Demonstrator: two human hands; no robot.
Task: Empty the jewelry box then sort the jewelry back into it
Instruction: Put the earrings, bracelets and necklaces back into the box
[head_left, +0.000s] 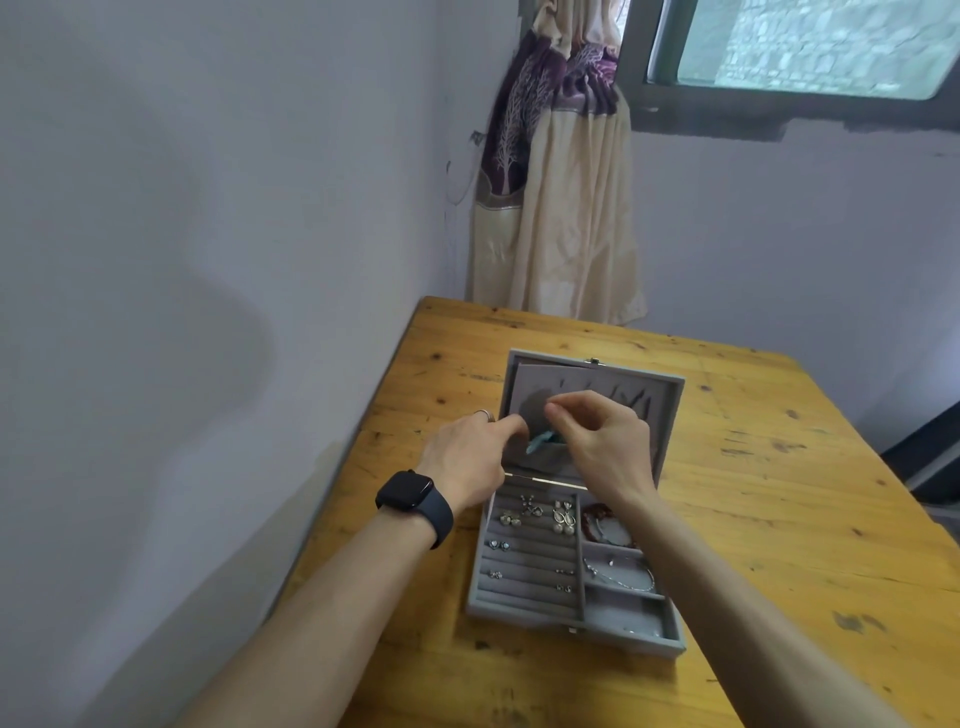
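Jewelry box sat open on wood surface, earrings in tray. R hand pinched teal item at lid pocket. L hand curled alongside; grip on anything: couldn't tell.

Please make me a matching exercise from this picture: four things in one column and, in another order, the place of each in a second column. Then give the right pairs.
Things:
1. black watch
2. red bead bracelet
3. silver chain
4. teal item

Places:
A. middle compartment on the right side of the jewelry box
B. on the left wrist
C. between the left hand and the right hand, in front of the open lid
D. right-side compartment nearest the lid

Pairs: 1-B, 2-D, 3-A, 4-C
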